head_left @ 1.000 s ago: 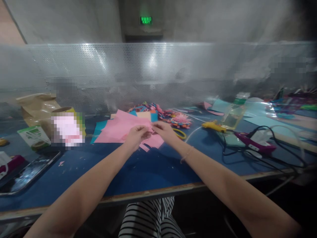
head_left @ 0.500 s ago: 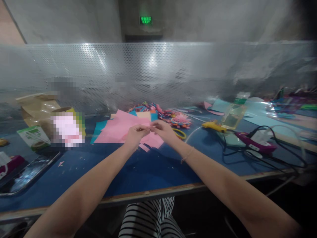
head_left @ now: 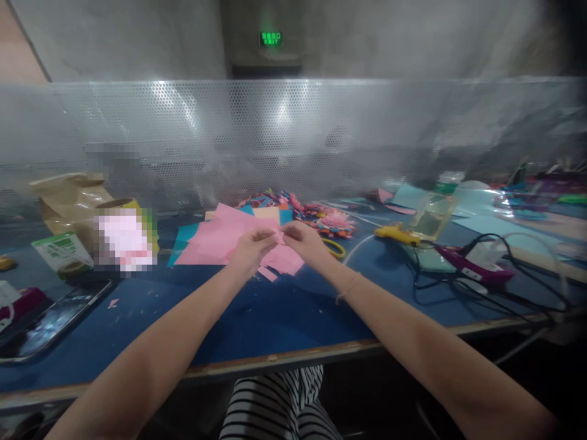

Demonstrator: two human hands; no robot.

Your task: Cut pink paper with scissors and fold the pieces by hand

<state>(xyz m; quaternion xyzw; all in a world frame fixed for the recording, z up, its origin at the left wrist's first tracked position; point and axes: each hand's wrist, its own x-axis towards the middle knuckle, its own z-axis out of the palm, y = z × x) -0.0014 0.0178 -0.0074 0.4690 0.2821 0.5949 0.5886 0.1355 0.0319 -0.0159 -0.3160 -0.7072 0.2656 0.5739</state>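
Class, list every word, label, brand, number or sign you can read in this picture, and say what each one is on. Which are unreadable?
"EXIT": on the lit green sign on the wall; the characters above it are too blurred to quote surely.
Green-and-white box: markings too blurred to read.
Pink-and-white patch at left: pixelated, nothing readable.

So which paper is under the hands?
The big pink paper, beneath the left hand and right hand; teal paper peeks out beyond its left edge, light blue paper lies far right.
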